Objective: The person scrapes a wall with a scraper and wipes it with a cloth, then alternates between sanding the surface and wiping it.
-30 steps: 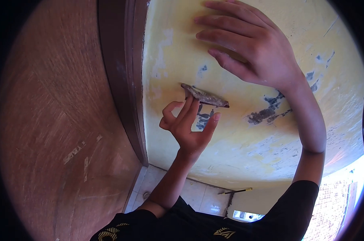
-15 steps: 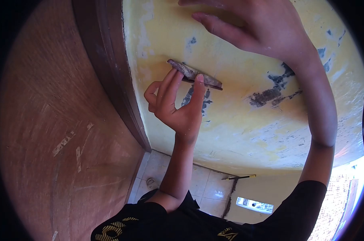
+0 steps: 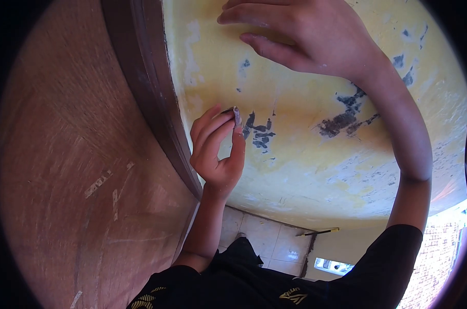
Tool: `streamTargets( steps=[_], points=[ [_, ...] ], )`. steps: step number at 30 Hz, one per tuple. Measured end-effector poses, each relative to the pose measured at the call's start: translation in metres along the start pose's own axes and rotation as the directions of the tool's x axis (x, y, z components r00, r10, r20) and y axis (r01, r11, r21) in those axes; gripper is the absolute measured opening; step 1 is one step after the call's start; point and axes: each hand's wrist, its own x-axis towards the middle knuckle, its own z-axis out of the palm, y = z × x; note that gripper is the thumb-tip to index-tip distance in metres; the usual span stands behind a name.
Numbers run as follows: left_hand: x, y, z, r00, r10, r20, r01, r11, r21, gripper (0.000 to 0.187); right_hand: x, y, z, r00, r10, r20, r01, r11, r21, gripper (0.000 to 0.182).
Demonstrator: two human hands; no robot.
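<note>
Between the thumb and fingers of my left hand is a worn, folded piece of sandpaper, brown and dusty, now seen nearly end-on. The hand is close to the yellow wall, just left of a dark patch where the paint has come off. Higher up, my right hand is spread near the wall with its fingers stretched to the left and nothing in them. Its forearm crosses in front of a larger dark patch.
A brown door frame and a wooden door panel stand at the left. Below are a tiled floor, a thin black-and-yellow tool and a small opening low down. Bright brickwork shows at the right.
My left hand has moved left and down with the sandpaper, which has turned from lying lengthwise to nearly end-on. My right hand has shifted slightly left and down, still spread.
</note>
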Motion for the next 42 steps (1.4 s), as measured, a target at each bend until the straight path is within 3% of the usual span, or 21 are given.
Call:
streamTargets(
  steps=[2,4,6,8,10,11,14,16,20,22,23,25,29,32,34,35,37,38,39,40,42],
  points=[
    [-0.013,-0.002,-0.003,0.988,-0.150,0.021,0.150,0.942,-0.301,0.027,0.000,0.000,0.000,0.999,-0.034,0.000,0.034,0.997,-0.072,0.024],
    [-0.014,-0.001,-0.009,0.990,-0.139,0.027,0.140,0.932,-0.333,0.029,0.000,0.000,0.002,1.000,-0.020,-0.023,0.019,1.000,-0.023,0.024],
    [-0.014,0.002,-0.017,0.919,-0.393,0.005,0.321,0.744,-0.586,0.032,0.000,0.000,0.001,1.000,-0.015,-0.015,0.015,0.999,-0.037,0.024],
    [-0.013,0.000,-0.025,0.893,-0.449,0.032,0.373,0.698,-0.612,0.030,0.000,0.000,0.002,1.000,-0.008,-0.008,0.007,0.999,-0.046,0.024],
    [-0.006,0.008,-0.034,0.809,-0.576,0.115,0.452,0.487,-0.748,0.033,0.000,0.000,0.001,1.000,-0.007,0.009,0.008,0.999,-0.054,0.024],
    [-0.004,0.007,-0.037,0.810,-0.575,0.116,0.454,0.489,-0.745,0.033,0.001,0.000,0.001,1.000,-0.005,0.005,0.005,0.999,-0.053,0.024],
    [0.000,0.002,-0.045,0.785,-0.574,0.233,0.471,0.311,-0.825,0.041,0.001,0.000,0.002,1.000,-0.023,-0.010,0.022,0.999,-0.045,0.024],
    [0.000,-0.004,-0.044,0.776,-0.531,0.341,0.405,0.005,-0.914,0.046,-0.001,0.004,0.010,0.997,-0.044,-0.061,0.041,0.998,-0.050,0.024],
    [-0.005,-0.011,-0.041,0.802,-0.467,0.372,0.478,0.129,-0.869,0.058,0.002,-0.001,-0.001,0.999,-0.029,-0.015,0.028,0.998,-0.061,0.023],
    [-0.004,-0.005,-0.041,0.708,-0.565,0.424,0.518,0.007,-0.855,0.064,0.003,-0.002,-0.002,1.000,-0.024,0.012,0.024,0.999,-0.046,0.023],
    [-0.001,-0.001,-0.040,0.709,-0.563,0.425,0.518,0.007,-0.856,0.064,0.002,0.000,0.002,1.000,-0.023,0.012,0.024,0.999,-0.049,0.023],
    [0.007,0.008,-0.040,0.575,-0.699,0.426,0.583,-0.016,-0.813,0.065,-0.001,0.006,0.010,0.993,-0.046,-0.106,0.051,0.998,0.036,0.022],
    [0.004,-0.004,-0.047,0.651,-0.599,0.465,0.557,-0.039,-0.830,0.061,-0.002,0.004,0.009,0.991,-0.044,-0.123,0.045,0.999,0.008,0.022],
    [0.004,-0.005,-0.047,0.712,-0.510,0.483,0.477,-0.153,-0.865,0.055,0.001,0.000,0.000,0.999,0.034,0.003,-0.034,0.998,0.060,0.021],
    [0.000,-0.007,-0.043,0.732,-0.544,0.410,0.591,0.207,-0.780,0.049,0.001,0.001,0.000,1.000,0.023,-0.020,-0.022,0.997,0.070,0.021],
    [-0.001,-0.007,-0.037,0.732,-0.542,0.414,0.592,0.204,-0.780,0.049,-0.001,0.002,0.003,0.999,0.026,-0.017,-0.025,0.997,0.067,0.021],
    [0.001,-0.007,-0.021,0.911,-0.393,0.124,0.397,0.760,-0.515,0.039,-0.004,0.006,0.012,0.991,-0.048,-0.127,0.051,0.999,0.019,0.021],
    [0.005,-0.012,-0.015,0.911,-0.393,0.127,0.399,0.758,-0.517,0.039,-0.004,0.006,0.012,0.991,-0.046,-0.124,0.048,0.999,0.018,0.021],
    [0.012,-0.019,-0.007,0.984,-0.164,0.075,0.179,0.937,-0.301,0.035,-0.004,0.006,0.012,0.991,-0.047,-0.126,0.050,0.999,0.019,0.021],
    [0.018,-0.026,0.001,0.993,0.083,0.080,-0.078,0.995,-0.060,0.030,-0.004,0.006,0.012,0.990,-0.052,-0.129,0.055,0.998,0.020,0.021],
    [0.020,-0.040,0.021,0.997,0.066,-0.029,-0.069,0.993,-0.093,0.023,-0.001,0.001,0.004,0.998,-0.004,-0.067,0.007,0.999,0.045,0.021]
  ],
)
